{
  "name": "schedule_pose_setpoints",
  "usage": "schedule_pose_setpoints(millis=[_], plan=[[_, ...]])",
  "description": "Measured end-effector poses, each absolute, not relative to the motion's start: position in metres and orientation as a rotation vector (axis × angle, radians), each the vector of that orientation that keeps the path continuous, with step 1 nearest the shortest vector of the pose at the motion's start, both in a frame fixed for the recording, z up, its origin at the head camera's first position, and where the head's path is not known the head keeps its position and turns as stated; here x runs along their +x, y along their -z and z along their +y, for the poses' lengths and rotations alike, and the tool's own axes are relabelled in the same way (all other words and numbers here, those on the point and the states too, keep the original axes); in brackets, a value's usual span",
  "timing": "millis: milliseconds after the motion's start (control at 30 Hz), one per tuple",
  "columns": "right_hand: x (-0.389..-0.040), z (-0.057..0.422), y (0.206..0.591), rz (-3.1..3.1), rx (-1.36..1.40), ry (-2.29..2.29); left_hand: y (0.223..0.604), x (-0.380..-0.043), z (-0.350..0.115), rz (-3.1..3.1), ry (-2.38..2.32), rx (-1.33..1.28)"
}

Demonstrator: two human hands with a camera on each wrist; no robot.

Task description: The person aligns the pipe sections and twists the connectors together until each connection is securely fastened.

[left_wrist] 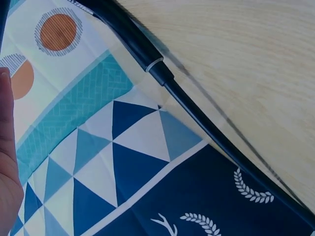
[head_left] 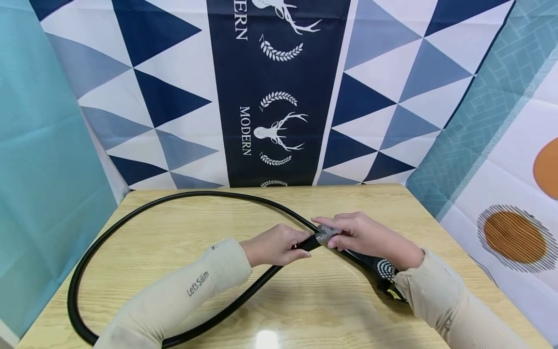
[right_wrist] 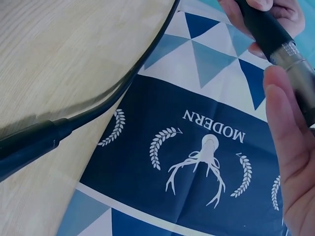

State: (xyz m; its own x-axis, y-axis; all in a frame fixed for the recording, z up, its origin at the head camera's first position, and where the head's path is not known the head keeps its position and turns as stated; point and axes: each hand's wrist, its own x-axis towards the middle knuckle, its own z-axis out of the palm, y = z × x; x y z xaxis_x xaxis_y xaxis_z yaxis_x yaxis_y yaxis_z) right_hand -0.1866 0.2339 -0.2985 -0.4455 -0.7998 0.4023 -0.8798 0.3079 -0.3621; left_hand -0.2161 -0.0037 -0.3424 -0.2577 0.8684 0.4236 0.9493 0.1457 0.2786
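Cream sleeves [head_left: 174, 291], dark printed lettering [head_left: 198, 283], bare hands [head_left: 276, 245]

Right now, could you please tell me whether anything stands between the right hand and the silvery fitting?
Nothing visible does: the right hand pinches the silvery fitting directly, while the left hand grips the black tube right beside it.

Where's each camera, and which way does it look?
Head: worn on head, facing forward and down; left hand, right hand, cream fabric sleeves.
Left wrist: worn there, facing a long black curved cord; left hand's edge.
Right wrist: worn there, facing navy deer-print cloth; both hands.
Head and right wrist share both hands.
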Motion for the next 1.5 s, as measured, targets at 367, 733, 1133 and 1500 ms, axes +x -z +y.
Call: schedule_pose_setpoints(millis=[367,733,1133,1500], plan=[[-0.177,0.231,0.285,-2.792,1.482,-0.842,0.336,-0.217,-0.006,-2.263,0.744,-1.789],[-0.177,0.227,0.285,-2.786,1.417,-0.77,0.333,-0.216,-0.008,-2.272,0.759,-1.779],[-0.178,0.226,0.287,-2.609,1.235,-0.46,0.335,-0.219,-0.008,-2.158,0.77,-1.753],[-0.184,0.229,0.295,-2.406,1.38,-0.642,0.339,-0.215,-0.008,-2.12,0.873,-1.762]])
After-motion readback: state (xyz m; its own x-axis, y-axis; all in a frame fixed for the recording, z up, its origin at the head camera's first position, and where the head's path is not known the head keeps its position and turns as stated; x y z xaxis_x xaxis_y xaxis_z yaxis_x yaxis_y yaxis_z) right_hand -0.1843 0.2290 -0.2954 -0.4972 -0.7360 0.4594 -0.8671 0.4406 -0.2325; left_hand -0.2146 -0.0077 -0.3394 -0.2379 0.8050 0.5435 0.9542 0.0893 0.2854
